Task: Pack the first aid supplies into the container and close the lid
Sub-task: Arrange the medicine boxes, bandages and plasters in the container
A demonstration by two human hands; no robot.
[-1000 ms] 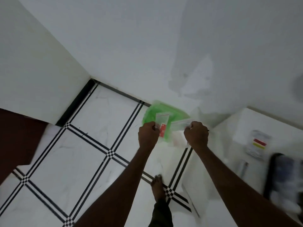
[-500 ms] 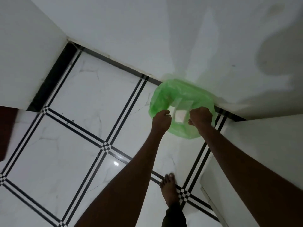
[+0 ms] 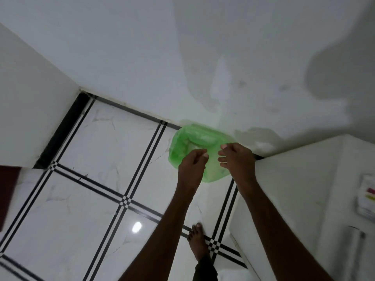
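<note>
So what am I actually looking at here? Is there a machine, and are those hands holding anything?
No machine: a person wears a wide-angle camera on their head, looking down at their own arms. The left hand and right hand hover, fingers spread and empty, over a green plastic-lined bin standing on the tiled floor against the wall. A bare foot shows below. At right is a white table with a blurred packet near its edge. What lies inside the bin is too unclear to name.
</note>
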